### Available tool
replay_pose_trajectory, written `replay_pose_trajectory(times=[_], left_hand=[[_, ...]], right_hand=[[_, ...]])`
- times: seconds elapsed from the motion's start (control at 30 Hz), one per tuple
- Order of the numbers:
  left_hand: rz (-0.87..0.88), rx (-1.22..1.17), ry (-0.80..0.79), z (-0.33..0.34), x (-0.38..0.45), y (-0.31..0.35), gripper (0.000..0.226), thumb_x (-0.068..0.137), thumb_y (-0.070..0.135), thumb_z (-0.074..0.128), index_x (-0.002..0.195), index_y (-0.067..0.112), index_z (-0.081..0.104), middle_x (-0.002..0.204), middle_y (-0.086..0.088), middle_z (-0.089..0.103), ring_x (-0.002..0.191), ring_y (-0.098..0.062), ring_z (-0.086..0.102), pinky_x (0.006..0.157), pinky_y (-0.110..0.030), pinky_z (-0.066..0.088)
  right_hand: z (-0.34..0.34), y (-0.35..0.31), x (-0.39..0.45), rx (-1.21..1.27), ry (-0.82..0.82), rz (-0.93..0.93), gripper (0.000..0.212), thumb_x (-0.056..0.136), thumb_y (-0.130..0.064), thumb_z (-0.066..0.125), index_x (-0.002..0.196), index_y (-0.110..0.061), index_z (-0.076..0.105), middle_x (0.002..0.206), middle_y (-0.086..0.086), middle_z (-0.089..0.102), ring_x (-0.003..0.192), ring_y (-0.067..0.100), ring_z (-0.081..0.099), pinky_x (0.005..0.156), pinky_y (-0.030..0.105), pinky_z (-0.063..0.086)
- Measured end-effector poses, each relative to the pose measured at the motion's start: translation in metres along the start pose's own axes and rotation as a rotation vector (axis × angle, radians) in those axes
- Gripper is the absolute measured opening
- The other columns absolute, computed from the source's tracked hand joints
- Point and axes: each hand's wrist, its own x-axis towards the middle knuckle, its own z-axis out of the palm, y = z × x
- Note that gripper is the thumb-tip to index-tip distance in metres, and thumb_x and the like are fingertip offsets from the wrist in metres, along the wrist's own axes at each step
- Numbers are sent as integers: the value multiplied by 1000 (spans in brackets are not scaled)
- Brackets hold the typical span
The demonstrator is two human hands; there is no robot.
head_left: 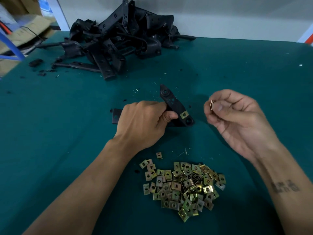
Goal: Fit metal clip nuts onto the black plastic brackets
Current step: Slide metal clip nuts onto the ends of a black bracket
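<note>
Bare green desk (pixel 245 68) lies open to the right and far right, and along the left side. A heap of black brackets (pixel 116 41) blocks the far middle-left. A pile of clip nuts (pixel 184 185) fills the near centre between the forearms. Small black scraps (pixel 42 72) litter the far left.

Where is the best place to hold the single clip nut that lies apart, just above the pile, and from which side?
Probably pinch the lone clip nut by its two opposite edges, coming from straight above. It lies flat on the green mat, hole up, with bare mat all around it, so fingers can reach both edges without disturbing the pile of clip nuts.
</note>
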Motion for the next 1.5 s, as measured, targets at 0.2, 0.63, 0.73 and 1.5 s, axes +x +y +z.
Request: replay_pose_trajectory(times=[0.2,0.63,0.73,1.5], left_hand=[[51,-17,-62,0,0,4,67,98,66,23,69,14,53,62,4,53,51,-26,48,48,-29,23],[68,-67,-123,3,1,8,51,102,60,15,70,24,32,66,11,39,53,-22,42,49,-33,30],[59,-52,-116,4,1,8,51,102,60,16,68,25,31,64,11,38,52,-23,43,47,-34,33],[37,32,-63,4,1,10,46,103,51,30,68,22,38,61,3,53,51,-28,50,47,-30,31]], right_hand=[[24,19,3,-19,192,-108,21,77,0,71,97,-1,70,84,11,75,77,20,69,70,24,55],[36,24,4,-28,276,-129,20,82,-2,71,103,-5,71,83,8,67,74,19,65,73,26,55],[35,19,4,84,297,-111,22,77,-2,71,98,0,69,82,11,69,75,20,67,74,24,56],[34,29,5,-352,301,-251,21,87,0,75,102,-13,68,90,1,79,90,18,76,83,27,59]])
